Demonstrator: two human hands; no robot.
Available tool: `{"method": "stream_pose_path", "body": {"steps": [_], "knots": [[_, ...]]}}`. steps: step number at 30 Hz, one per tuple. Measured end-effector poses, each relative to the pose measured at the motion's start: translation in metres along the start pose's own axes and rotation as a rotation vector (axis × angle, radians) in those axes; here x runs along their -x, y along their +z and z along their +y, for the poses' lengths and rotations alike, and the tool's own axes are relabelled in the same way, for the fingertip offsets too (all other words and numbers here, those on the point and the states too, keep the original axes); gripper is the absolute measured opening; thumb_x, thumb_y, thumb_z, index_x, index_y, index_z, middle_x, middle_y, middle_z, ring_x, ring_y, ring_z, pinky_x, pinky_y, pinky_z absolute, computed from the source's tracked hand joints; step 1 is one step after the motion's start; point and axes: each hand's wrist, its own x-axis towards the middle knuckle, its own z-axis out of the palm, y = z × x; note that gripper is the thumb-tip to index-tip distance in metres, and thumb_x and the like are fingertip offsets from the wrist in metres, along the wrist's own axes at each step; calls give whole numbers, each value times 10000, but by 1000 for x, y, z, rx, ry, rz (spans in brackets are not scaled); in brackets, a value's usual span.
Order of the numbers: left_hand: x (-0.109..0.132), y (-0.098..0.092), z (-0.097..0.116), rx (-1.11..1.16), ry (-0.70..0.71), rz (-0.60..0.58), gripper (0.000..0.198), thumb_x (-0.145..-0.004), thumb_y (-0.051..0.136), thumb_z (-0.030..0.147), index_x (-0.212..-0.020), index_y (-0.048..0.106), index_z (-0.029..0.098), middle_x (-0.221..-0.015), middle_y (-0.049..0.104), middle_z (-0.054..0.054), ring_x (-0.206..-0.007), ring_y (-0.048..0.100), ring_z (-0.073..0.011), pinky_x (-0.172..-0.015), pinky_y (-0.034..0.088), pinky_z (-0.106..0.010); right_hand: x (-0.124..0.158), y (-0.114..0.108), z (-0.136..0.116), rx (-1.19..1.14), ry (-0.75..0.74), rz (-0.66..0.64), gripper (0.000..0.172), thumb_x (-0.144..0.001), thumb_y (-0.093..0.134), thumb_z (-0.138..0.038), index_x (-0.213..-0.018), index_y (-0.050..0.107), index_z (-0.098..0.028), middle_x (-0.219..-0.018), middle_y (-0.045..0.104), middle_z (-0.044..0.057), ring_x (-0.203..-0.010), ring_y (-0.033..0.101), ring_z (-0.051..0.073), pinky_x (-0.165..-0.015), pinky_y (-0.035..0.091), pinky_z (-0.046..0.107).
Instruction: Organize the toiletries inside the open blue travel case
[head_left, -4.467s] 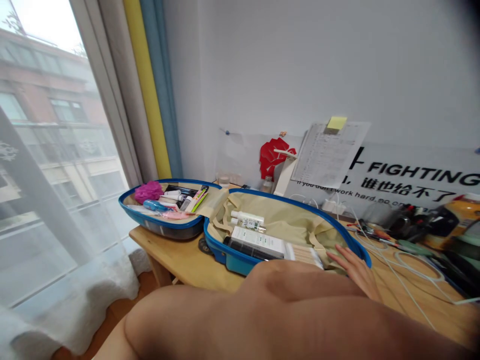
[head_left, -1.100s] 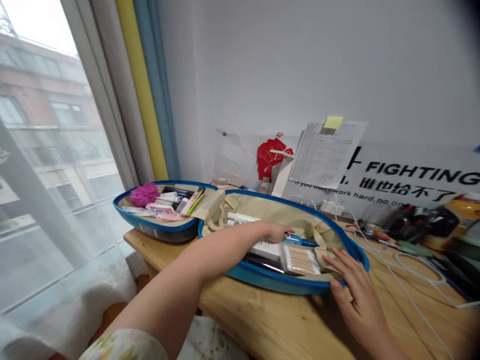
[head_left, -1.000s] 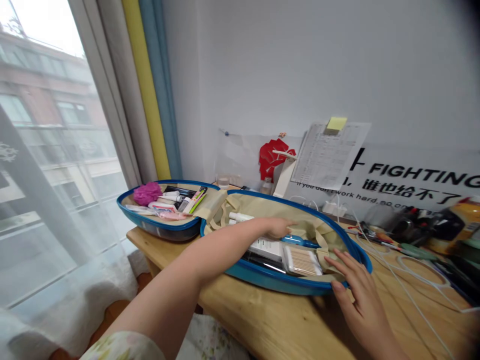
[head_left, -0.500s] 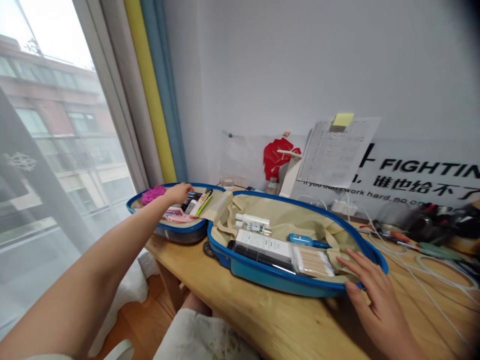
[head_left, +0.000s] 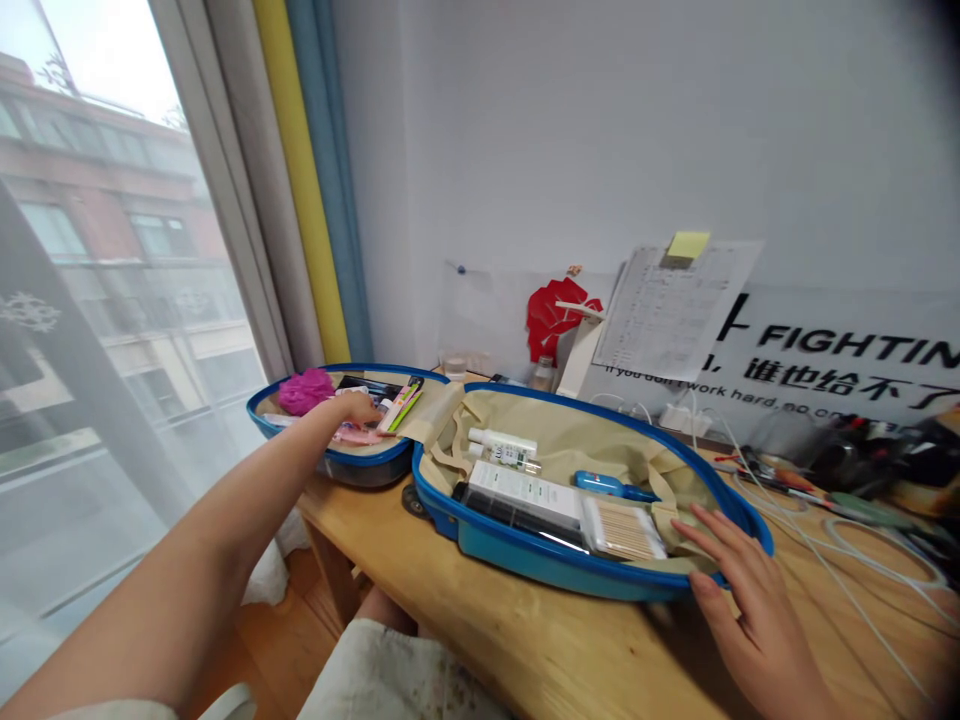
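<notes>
My left hand reaches into the left shell of an open blue-rimmed hard case, its fingers down among toiletries beside a pink bath pouf. Whether it grips anything is hidden. In the right shell lie two white bottles, a blue toothbrush case, a white box and a pack of cotton swabs. My right hand rests on that shell's front rim, fingers spread and holding nothing.
The case stands on a pale wooden table. White cables and several tools lie to its right. A wall with papers and a slogan banner rises behind it, and a sheer curtain hangs at the left.
My left hand has gone from the right shell to the left shell and dropped lower among its contents. The blue case now lies in the right shell. My right hand stays on the rim.
</notes>
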Motion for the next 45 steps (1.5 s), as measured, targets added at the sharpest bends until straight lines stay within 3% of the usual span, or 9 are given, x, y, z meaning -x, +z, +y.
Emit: {"method": "stream_pose_path", "body": {"steps": [4, 9, 13, 17, 22, 28, 39, 42, 45], "knots": [[3, -2, 0, 19, -21, 45, 302, -718, 579, 469, -696, 665, 180, -745, 717, -81, -849, 657, -259, -746, 460, -276, -1, 0, -1, 0, 0, 13, 355, -911, 382, -365, -1210, 520, -235, -1297, 529, 109, -1236, 469, 309, -958, 423, 523], [4, -20, 17, 113, -13, 213, 445, -886, 392, 426, -1173, 539, 118, -1119, 662, -134, -981, 629, -235, -776, 463, -268, -1, 2, 0, -2, -2, 30, 363, -910, 385, -371, -1221, 522, -245, -1303, 533, 99, -1228, 480, 303, -965, 417, 519], [17, -36, 68, 257, 298, 351, 447, -916, 375, 421, -1276, 433, 164, -1257, 586, -96, -1084, 574, -195, -882, 428, -248, 0, 3, 0, -6, 4, 35, 361, -910, 376, -380, -1205, 535, -243, -1299, 538, 99, -1226, 483, 301, -965, 417, 520], [39, -33, 131, 200, 774, 151, 375, -873, 478, 370, -1203, 512, 195, -1201, 614, -65, -1043, 578, -184, -881, 421, -240, 0, 2, 0, -17, 22, 27, 371, -908, 373, -388, -1206, 539, -242, -1301, 539, 100, -1236, 477, 300, -990, 396, 536], [48, -7, 174, -2, 804, -139, 378, -821, 554, 349, -1173, 567, 211, -1158, 642, -65, -997, 599, -192, -828, 436, -245, 0, 1, 1, -13, 24, 11, 374, -907, 371, -402, -1204, 538, -248, -1298, 537, 99, -1241, 471, 299, -959, 424, 528], [41, 9, 176, 16, 818, -219, 376, -839, 537, 360, -1177, 600, 205, -1169, 653, -68, -1017, 603, -189, -840, 440, -244, 2, 3, 2, 0, 15, 19, 366, -912, 372, -392, -1206, 532, -244, -1303, 534, 101, -1244, 469, 299, -974, 406, 530], [48, 8, 174, 109, 808, -191, 368, -894, 435, 324, -1175, 626, 184, -1170, 660, -58, -1034, 604, -176, -894, 435, -242, -1, 1, 3, 18, -20, 20, 367, -908, 385, -375, -1214, 530, -233, -1303, 533, 105, -1221, 486, 307, -959, 418, 533], [49, -3, 172, 209, 791, -52, 372, -913, 394, 307, -1196, 609, 197, -1231, 627, -42, -1090, 575, -164, -936, 413, -233, 0, 1, 3, 19, -15, 14, 372, -908, 379, -378, -1220, 525, -237, -1307, 531, 105, -1234, 477, 308, -963, 417, 531], [39, -20, 155, 353, 573, 251, 387, -939, 322, 270, -1241, 562, 248, -1283, 590, 5, -1142, 542, -120, -967, 386, -194, 0, 1, 2, 14, -21, 28, 359, -913, 374, -370, -1213, 522, -239, -1305, 532, 105, -1240, 474, 299, -952, 431, 511]]}}
